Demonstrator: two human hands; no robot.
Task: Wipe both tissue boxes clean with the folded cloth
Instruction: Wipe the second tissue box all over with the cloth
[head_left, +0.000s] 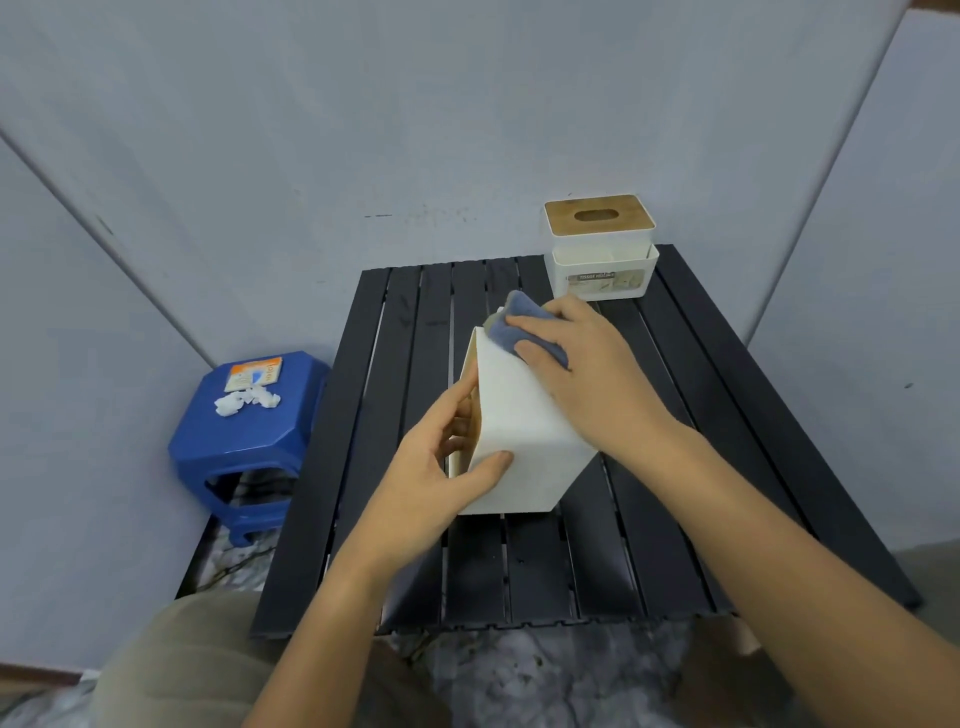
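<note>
We see two tissue boxes on a black slatted table (701, 441). The near box (519, 441), smooth white plastic and rectangular, is tipped on its side at the table's middle, its open end facing left. Our left hand (436, 467) grips its near edge, thumb on the white face and fingers curled into the opening. Our right hand (587, 374) presses one folded blue-grey cloth (519, 322), soft and napped, flat against the box's far upper edge, fingers straight over it. The far box (601, 249) stands upright at the back right corner, white with a wooden lid with an oval slot. One glossy blue plastic stool (234, 447) stands left of the table, carrying a card and white scraps
</note>
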